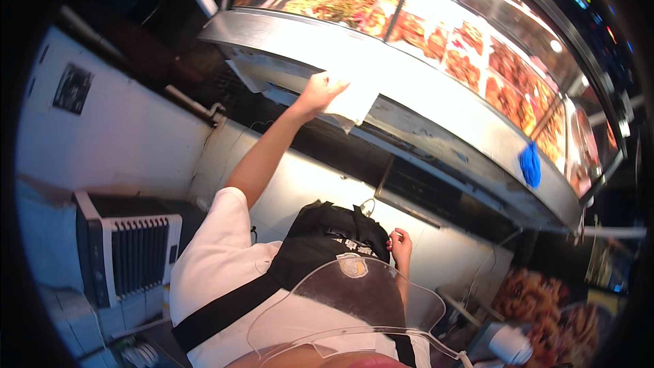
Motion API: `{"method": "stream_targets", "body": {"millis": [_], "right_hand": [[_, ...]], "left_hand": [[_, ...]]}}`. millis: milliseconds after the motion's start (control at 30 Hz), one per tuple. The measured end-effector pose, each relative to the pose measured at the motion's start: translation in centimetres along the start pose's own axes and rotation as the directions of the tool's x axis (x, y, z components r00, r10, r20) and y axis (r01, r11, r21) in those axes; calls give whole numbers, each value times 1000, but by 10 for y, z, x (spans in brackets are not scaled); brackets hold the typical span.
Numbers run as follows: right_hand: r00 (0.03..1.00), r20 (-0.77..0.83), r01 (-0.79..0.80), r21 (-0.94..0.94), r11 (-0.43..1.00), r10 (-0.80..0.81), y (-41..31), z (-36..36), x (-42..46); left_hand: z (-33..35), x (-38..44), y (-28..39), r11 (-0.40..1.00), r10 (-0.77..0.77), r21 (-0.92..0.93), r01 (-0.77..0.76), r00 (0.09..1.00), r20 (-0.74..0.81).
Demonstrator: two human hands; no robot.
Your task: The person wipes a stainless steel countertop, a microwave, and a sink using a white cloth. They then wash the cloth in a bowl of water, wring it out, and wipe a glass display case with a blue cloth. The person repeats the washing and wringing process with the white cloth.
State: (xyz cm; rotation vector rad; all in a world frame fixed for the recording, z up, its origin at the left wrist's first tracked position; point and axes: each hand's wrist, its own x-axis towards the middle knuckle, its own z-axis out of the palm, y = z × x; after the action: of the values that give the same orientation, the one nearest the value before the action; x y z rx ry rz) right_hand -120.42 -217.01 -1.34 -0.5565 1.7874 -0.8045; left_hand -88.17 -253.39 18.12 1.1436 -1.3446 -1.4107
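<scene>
My left hand is stretched out to the steel front ledge of a lit glass food display case, its fingers closed on a thin white sheet or bag that hangs over the ledge; glare hides part of it. Low at my side, beside the black apron, is my right hand, fingers loosely curled and apart, nothing visible in them. Behind the glass lie trays of cooked meat and mixed food pieces.
A blue cloth or bag hangs at the ledge's right part. An air cooler stands at the lower left by a white wall panel. A paper roll is at the lower right. A clear mouth shield crosses the lower view.
</scene>
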Motion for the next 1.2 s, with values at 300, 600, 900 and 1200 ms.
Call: {"method": "stream_targets", "body": {"millis": [300, 600, 900, 1200], "right_hand": [[952, 111, 305, -273, 913, -285, -126, -2, 116], [949, 95, 308, -489, 816, -301, -146, 40, 128], [979, 105, 204, -463, 863, -175, -175, 42, 113], [790, -346, 549, 30, 835, -506, -339, -125, 124]], "left_hand": [[-168, 42, 72, 981, -80, 140, 135, 936, -343], [-327, 127, 79, 854, -214, 354, 382, 877, -430], [-313, 179, -26, -31, 138, 998, 52, 989, -47], [-323, 176, -45, 124, 468, 990, 61, 876, -112]]}}
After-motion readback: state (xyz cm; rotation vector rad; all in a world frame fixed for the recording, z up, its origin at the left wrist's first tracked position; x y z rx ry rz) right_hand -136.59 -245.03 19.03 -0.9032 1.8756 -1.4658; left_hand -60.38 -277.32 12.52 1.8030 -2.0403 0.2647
